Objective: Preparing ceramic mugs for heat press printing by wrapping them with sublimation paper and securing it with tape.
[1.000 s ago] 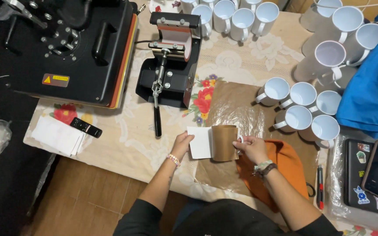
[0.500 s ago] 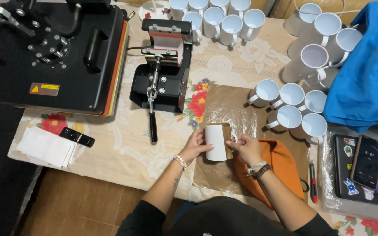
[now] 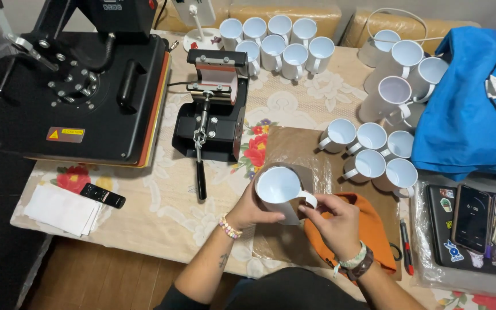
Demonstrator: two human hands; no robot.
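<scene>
left hand [image 3: 252,208]: fingers wrapped around white mug [image 3: 279,189] | right hand [image 3: 334,221]: fingers pinched on mug handle

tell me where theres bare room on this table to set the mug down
Bare cloth lies between the mug press lever and the remote, left of the held mug. Another patch sits between the press and the back mugs. Right side is crowded: loose mugs, blue cloth.
</scene>
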